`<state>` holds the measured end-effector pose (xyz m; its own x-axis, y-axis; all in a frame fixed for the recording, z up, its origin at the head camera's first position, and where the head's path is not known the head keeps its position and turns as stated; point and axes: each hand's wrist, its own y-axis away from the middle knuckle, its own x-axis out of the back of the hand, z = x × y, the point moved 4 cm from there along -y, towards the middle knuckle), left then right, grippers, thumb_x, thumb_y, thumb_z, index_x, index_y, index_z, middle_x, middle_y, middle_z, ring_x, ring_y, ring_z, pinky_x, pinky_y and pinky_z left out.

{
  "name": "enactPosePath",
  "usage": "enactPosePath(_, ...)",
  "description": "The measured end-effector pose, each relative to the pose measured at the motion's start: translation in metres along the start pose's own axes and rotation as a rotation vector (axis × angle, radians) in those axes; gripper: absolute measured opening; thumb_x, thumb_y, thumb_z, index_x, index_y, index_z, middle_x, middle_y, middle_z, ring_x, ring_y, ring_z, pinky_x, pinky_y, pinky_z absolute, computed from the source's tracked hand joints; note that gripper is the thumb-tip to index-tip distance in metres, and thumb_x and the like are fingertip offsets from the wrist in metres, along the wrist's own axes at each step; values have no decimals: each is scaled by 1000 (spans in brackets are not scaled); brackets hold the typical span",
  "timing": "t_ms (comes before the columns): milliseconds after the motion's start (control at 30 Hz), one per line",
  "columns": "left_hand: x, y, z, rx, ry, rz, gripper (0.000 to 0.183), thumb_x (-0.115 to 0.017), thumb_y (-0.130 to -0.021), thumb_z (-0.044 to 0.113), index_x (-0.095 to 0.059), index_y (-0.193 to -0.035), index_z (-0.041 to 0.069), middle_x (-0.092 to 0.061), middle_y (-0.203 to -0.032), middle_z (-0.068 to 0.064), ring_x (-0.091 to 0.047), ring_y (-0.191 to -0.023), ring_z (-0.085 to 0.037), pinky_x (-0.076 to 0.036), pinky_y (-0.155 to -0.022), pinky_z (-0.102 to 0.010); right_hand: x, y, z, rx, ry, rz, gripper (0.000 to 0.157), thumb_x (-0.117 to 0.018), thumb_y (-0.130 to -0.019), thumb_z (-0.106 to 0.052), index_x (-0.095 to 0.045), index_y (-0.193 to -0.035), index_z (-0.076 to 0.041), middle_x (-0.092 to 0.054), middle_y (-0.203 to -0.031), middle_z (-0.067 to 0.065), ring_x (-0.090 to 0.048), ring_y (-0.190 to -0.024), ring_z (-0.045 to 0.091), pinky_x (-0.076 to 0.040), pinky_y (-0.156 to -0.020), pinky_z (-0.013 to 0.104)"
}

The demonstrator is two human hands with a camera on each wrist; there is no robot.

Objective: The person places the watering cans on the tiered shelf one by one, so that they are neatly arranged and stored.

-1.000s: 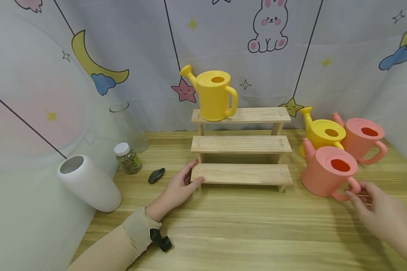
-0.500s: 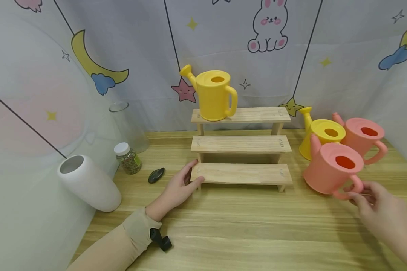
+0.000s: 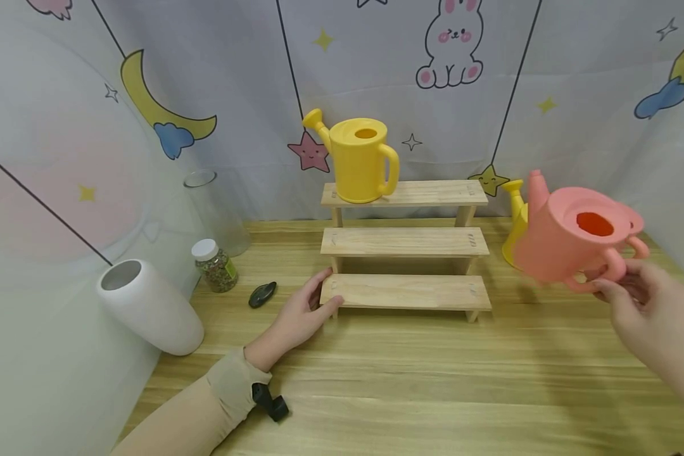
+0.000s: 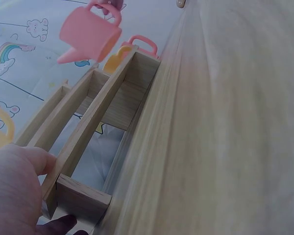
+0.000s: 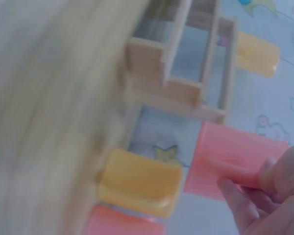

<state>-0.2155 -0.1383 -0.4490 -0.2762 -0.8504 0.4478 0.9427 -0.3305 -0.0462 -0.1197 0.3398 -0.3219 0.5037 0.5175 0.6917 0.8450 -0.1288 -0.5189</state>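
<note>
My right hand (image 3: 655, 310) grips the handle of a pink watering can (image 3: 547, 250), held up off the table with its spout pointing up and away. At the left end of a three-step wooden stand (image 3: 405, 291), my left hand (image 3: 293, 316) holds the lowest step, thumb on top and fingers around the end. A yellow watering can (image 3: 356, 168) stands on the top step, towards the left. Behind the lifted can, a second yellow watering can (image 5: 139, 183) stands on the table. Beside it is another pink watering can (image 5: 122, 223), mostly hidden in the head view.
On the left are a white vase (image 3: 154, 313), a clear glass vase (image 3: 219, 218), a white-capped jar (image 3: 218, 269) and a small dark object (image 3: 262, 295). A printed curtain (image 3: 251, 95) hangs behind the wooden table (image 3: 410, 386).
My right hand has raised the pink watering can from the table, up and slightly right, so it now overlaps the cans behind. My left hand stays on the stand.
</note>
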Motion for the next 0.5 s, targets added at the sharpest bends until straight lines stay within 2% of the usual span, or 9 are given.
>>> enactPosePath(67,0,0,0,1,2,-1,73,-64,-99,51,-34,-160,26,-32,-167,2,-30,-155,-22,-34,-125,-43,1,-10,-6,-10,-8,-15,30,-61,-103,-11,-60,-124,10,-70,-100,-16,-39,-88,-39,-35,-65,-10)
enactPosePath(100,0,-1,0,2,4,-2,73,-64,-99,51,-34,-160,26,-32,-167,2,-30,-155,-22,-34,-125,-42,2,-14,-9,-9,-9,-17,31,-60,-103,-11,-59,-125,10,-72,-103,0,-38,-86,-38,-34,-65,-9)
enactPosePath(167,0,0,0,2,7,-3,73,-64,-99,50,-34,-160,25,-32,-167,1,-30,-155,-22,-33,-125,-43,3,-24,-16,-21,-3,-29,33,-59,-104,-14,-57,-127,10,-66,-110,28,-35,-83,-37,-32,-66,-10)
enactPosePath(200,0,0,0,2,8,-3,73,-64,-99,50,-34,-160,25,-32,-167,1,-30,-155,-22,-33,-125,-43,2,-28,-20,-23,3,-40,33,-58,-104,-15,-56,-128,8,-64,-114,32,-35,-82,-36,-32,-64,-8)
enactPosePath(233,0,0,0,1,9,-4,73,-65,-99,49,-34,-160,25,-32,-167,1,-30,-155,-22,-33,-125,-43,2,-33,-24,-25,19,-41,33,-57,-105,-16,-56,-129,6,-65,-115,30,-34,-82,-36,-31,-63,-8)
enactPosePath(300,0,0,0,0,13,-2,73,-65,-99,48,-34,-160,24,-32,-167,-1,-31,-155,-22,-33,-125,-43,-1,-43,-31,-38,42,-54,35,-55,-105,-19,-56,-132,3,-66,-118,29,-55,-86,-19,-33,-58,-5)
enactPosePath(367,0,0,0,-2,10,-1,73,-65,-99,48,-34,-160,24,-33,-167,-1,-31,-155,-22,-34,-125,-43,-5,-53,-39,-42,58,-64,38,-55,-106,-23,-56,-134,3,-66,-120,29,-69,-94,5,-33,-58,-6)
enactPosePath(467,0,0,0,-3,9,-1,73,-65,-99,49,-34,-160,24,-32,-167,0,-31,-155,-22,-34,-125,-43,-12,-66,-50,-40,64,-67,41,-57,-105,-29,-59,-133,2,-70,-118,27,-69,-89,11,-37,-50,2)
enactPosePath(500,0,1,1,-2,6,-1,73,-64,-99,50,-34,-160,25,-32,-167,1,-31,-155,-23,-34,-125,-43,-14,-70,-54,-35,51,-71,41,-57,-105,-30,-60,-131,2,-71,-116,26,-66,-85,-2,-39,-48,5)
